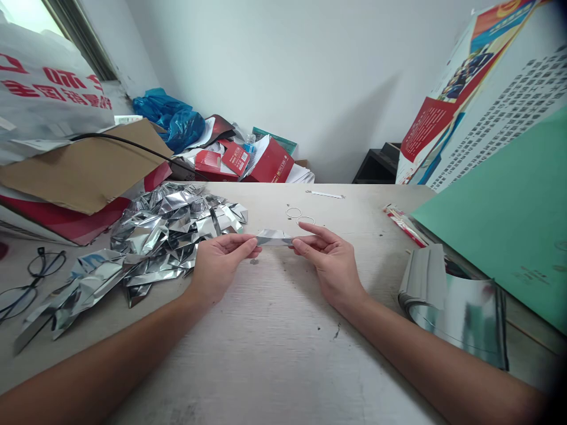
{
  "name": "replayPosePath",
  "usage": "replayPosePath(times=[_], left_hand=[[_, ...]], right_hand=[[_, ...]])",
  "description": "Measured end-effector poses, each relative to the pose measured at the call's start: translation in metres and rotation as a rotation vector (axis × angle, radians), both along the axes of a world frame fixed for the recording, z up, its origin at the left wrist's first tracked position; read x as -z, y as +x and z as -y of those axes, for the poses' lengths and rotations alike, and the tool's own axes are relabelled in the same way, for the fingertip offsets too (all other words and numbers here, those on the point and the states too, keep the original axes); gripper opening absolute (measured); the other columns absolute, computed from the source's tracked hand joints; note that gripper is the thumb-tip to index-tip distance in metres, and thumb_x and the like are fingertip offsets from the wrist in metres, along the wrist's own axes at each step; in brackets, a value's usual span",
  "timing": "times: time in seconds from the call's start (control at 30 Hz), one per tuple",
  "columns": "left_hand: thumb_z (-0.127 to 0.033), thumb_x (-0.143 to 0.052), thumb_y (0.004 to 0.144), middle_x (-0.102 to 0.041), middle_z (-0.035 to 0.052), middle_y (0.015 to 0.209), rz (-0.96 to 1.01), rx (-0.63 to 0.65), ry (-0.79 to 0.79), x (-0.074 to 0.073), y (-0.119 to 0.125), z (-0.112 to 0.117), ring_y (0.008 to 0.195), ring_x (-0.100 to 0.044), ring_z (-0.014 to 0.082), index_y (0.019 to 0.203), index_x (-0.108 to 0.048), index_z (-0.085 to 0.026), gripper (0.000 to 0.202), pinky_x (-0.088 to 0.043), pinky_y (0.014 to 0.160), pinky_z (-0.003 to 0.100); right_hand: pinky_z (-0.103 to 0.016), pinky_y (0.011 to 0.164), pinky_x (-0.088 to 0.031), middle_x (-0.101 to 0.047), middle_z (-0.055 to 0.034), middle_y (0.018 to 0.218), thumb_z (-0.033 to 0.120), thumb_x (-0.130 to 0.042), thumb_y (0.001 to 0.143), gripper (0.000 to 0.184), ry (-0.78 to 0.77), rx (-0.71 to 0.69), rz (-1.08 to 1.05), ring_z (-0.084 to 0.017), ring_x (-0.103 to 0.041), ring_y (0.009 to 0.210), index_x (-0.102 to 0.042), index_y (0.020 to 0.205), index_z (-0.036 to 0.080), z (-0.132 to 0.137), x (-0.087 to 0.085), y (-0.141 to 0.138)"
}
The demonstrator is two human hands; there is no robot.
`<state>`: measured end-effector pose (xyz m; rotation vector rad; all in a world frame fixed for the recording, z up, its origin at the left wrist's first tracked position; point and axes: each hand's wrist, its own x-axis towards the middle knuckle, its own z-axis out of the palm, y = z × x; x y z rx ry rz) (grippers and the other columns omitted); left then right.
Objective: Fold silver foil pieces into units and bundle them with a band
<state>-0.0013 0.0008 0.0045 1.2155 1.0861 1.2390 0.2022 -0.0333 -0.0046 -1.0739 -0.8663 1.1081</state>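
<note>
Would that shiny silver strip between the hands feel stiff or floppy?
Probably light and floppy: the strip looks thin, held at both ends. Likely slippery, given its mirror shine. The creased pile beside it suggests it crumples easily.

The folded strip (273, 237) sits mid-surface (274, 354), pinched between the left hand (220, 265) and the right hand (330, 262). The pile of wrappers (168, 236) is just left of the left hand, with a cardboard box (84, 171) behind it and glasses (26, 280) far left. Two rings (300, 216) lie just behind the strip. A stack of sheets (452, 301) lies to the right, beside a leaning board (500, 212). There are cartons (248, 159) at the back by the wall.
</note>
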Motion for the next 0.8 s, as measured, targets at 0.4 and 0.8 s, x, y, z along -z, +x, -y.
replayPosePath(times=[0.4,0.8], left_hand=[[-0.033,-0.085,0.078,-0.076,0.0034,0.080,-0.067,0.157,0.027,-0.0008,-0.0013,0.0016,0.074,-0.071,0.0146,0.118,-0.075,-0.015,0.045,-0.059,0.073,0.027],[-0.036,-0.086,0.076,-0.074,0.0049,0.072,-0.089,0.209,-0.034,0.0041,-0.0055,-0.0041,0.065,-0.068,0.0133,0.090,-0.079,-0.015,0.026,-0.054,0.062,0.023]], right_hand=[[-0.025,0.070,-0.053,-0.072,-0.0044,0.109,0.028,-0.082,0.073,0.052,0.070,0.056,0.133,-0.005,-0.058,0.069,-0.069,0.123,0.027,0.0043,-0.0048,-0.0031],[-0.023,0.081,-0.053,-0.071,-0.0033,0.095,0.034,-0.085,0.071,0.048,0.012,-0.125,0.106,-0.010,-0.066,0.090,-0.071,0.116,0.022,0.0006,-0.0004,-0.0036]])
